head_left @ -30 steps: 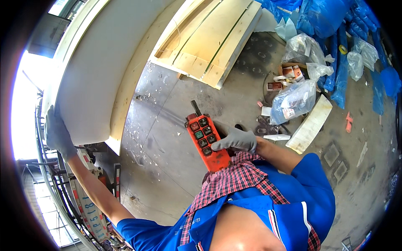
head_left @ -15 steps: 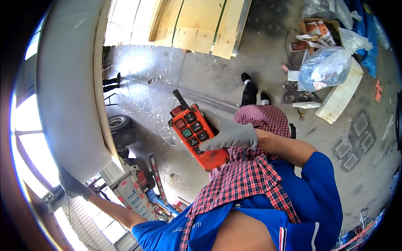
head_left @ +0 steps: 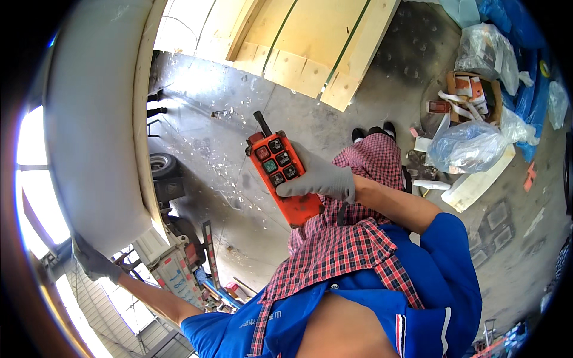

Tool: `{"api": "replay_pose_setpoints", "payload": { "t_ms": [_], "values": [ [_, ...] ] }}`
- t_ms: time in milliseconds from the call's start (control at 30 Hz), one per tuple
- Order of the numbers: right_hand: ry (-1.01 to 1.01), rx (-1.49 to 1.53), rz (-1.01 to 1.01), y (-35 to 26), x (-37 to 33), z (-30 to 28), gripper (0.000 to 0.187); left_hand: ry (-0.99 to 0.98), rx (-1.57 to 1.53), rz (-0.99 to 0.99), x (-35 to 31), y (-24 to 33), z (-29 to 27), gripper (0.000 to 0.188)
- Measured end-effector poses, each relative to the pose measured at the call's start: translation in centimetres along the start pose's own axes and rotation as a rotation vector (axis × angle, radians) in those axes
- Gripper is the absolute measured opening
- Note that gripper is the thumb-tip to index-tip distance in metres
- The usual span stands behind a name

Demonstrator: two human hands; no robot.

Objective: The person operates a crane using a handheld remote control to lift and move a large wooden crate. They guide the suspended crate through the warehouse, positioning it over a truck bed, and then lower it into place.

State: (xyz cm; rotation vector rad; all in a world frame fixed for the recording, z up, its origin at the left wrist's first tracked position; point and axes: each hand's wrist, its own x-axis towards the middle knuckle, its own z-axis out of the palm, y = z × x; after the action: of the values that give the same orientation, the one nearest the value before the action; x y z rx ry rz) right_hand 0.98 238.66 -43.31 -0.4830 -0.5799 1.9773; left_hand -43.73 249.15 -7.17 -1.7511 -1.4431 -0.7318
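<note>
While the right hand (head_left: 322,179) grips an orange remote (head_left: 278,166), the left hand (head_left: 95,261) touches the pale panel (head_left: 101,125), its grasp unclear.

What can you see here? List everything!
Remote: 1, orange, centre
Big panel: 1, grey, left
Wooden crate: 1, pale yellow, top
Plastic bags: several, clear, right
Cardboard box: 1, brown, among bags
Long board: 1, off-white, by the bags
Plastic sheeting: pile, blue, upper right
Wheel: at least 1, black, left side
Scraps: many, mixed, on the floor
Checked cloth: 1, red-black-white, waist
Shirt: 1, blue, bottom
Left hand: 1, grey glove, at panel's lower end
Right hand: 1, grey glove, holding remote
</note>
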Motion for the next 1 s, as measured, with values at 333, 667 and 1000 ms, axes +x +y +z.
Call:
{"api": "replay_pose_setpoints", "payload": {
  "t_ms": [333,667,1000],
  "values": [
    [0.059,-0.114,0.186,-8.1,5.2,-4.2,0.085,-0.062,-0.206,-0.117,4.1,-2.3,7.9,0.029],
    [0.058,-0.165,0.136,-14.1,10.7,-6.3,0.076,-0.024,0.009,-0.078,5.8,-3.3,14.2,0.028],
    [0.073,-0.084,0.165,-13.9,15.4,-6.6,0.072,0.052,0.14,0.083,9.0,-2.3,16.8,0.03]
  ]
}}
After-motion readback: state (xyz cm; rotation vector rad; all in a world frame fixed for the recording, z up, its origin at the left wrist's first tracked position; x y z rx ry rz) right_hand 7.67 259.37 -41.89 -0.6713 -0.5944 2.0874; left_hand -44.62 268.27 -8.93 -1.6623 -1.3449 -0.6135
